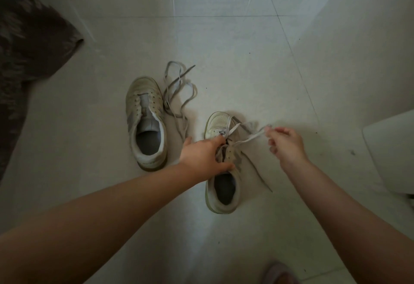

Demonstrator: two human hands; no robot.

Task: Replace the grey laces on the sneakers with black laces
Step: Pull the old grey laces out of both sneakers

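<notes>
A: Your left hand [205, 152] is clamped on the right sneaker [223, 167], pinning it to the floor [246, 64]. Your right hand [283, 141] pinches the grey lace [244, 139], drawn out sideways. The left sneaker [145, 122] stands bare, its pulled lace [179, 91] heaped just beside it.

B: And the risk?

A: Tug at that angle and the lace may bind in an eyelet, dragging the shoe. It's blurred there, so it's possibly already loose. No black laces are visible.
</notes>
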